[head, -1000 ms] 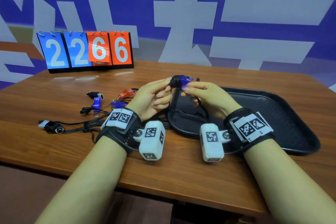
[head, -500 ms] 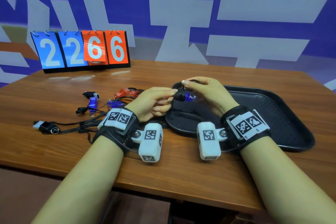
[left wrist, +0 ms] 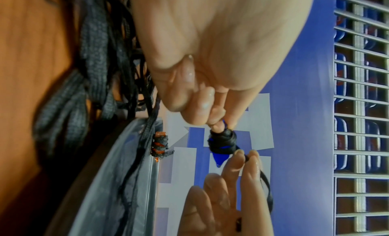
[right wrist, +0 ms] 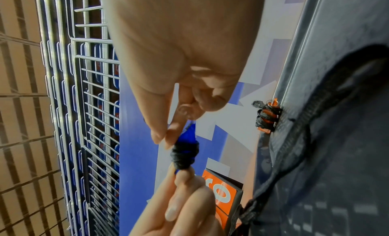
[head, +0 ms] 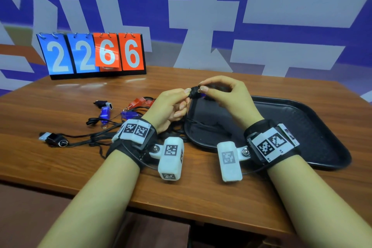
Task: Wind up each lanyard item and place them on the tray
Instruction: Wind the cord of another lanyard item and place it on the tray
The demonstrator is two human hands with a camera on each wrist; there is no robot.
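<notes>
A blue whistle (head: 196, 92) half wound in its black lanyard cord is held in the air over the near left corner of the black tray (head: 302, 127). My left hand (head: 188, 91) pinches one end of the whistle (left wrist: 222, 142). My right hand (head: 203, 88) pinches the cord right beside the wound part (right wrist: 186, 153), and the loose cord (head: 201, 125) hangs down onto the tray. A red whistle (left wrist: 160, 145) fully wrapped in black cord lies at the tray's far rim (right wrist: 267, 117).
Several unwound whistles lie in tangled black cords on the wooden table left of the tray: a black one (head: 53, 139), two blue ones (head: 105, 113), a red one (head: 138, 101). A flip scoreboard (head: 92, 54) stands at the back left.
The whistle dipped toward the tray and is raised again. My right hand has moved around it with the cord, from below to over the top.
</notes>
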